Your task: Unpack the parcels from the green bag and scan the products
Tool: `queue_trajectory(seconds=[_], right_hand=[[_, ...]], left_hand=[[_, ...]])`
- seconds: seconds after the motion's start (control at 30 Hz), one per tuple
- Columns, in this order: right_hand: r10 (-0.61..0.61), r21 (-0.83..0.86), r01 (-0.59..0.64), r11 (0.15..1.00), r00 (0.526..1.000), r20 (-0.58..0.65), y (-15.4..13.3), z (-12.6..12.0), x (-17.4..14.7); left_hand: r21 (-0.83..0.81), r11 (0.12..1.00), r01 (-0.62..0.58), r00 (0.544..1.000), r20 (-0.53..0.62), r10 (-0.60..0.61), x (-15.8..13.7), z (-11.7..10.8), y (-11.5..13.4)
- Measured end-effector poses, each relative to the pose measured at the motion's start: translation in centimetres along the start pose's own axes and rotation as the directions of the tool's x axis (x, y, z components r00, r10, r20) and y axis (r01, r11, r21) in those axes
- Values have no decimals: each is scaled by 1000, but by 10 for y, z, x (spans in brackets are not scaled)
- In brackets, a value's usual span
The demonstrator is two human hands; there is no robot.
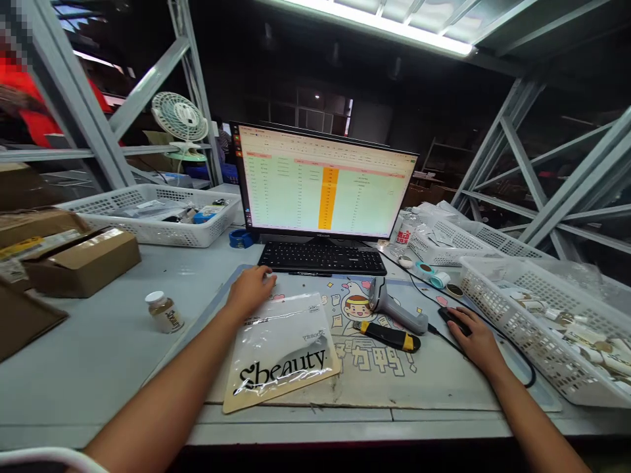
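My right hand point(476, 335) rests over a black computer mouse point(454, 321) at the right of the desk mat, its fingers curved around it. My left hand point(250, 291) lies on the mat by the lower left corner of the black keyboard point(320, 257), fingers loosely bent and apart, holding nothing. Just below that hand is a clear-fronted zip pouch point(286, 355) printed "Sbeauty", lying flat. Between my hands lie a grey barcode scanner point(394, 310) and a black and yellow utility knife point(387, 335). Behind the keyboard stands a lit monitor point(325, 180) showing a spreadsheet.
A small white-capped bottle point(165, 312) stands left of the mat. Cardboard boxes point(83, 259) and a white basket point(207, 230) occupy the left side. On the right, another white basket point(537, 335) holds several small rolls. Tape rolls point(440, 280) lie near it. A fan point(180, 118) stands behind.
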State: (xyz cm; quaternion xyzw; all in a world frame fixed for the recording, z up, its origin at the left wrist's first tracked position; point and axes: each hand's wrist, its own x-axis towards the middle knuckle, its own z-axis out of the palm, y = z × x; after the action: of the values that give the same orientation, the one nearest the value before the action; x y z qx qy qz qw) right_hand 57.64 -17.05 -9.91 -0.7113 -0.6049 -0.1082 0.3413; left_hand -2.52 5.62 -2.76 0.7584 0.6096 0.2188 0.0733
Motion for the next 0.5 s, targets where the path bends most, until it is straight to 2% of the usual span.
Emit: queue_trajectory(seconds=[0.2,0.37,0.5], right_hand=[[-68,-2,68,998,997,23,13,5,0],[-51,1,51,999,997,57,22,6,1],[-57,-20,58,998,998,41,28,8,1]], left_hand=[[30,997,-77,996,-30,78,25,13,9],[37,998,-47,994,-92,50,37,29,19],[57,997,-51,988,-141,59,39,41,18]])
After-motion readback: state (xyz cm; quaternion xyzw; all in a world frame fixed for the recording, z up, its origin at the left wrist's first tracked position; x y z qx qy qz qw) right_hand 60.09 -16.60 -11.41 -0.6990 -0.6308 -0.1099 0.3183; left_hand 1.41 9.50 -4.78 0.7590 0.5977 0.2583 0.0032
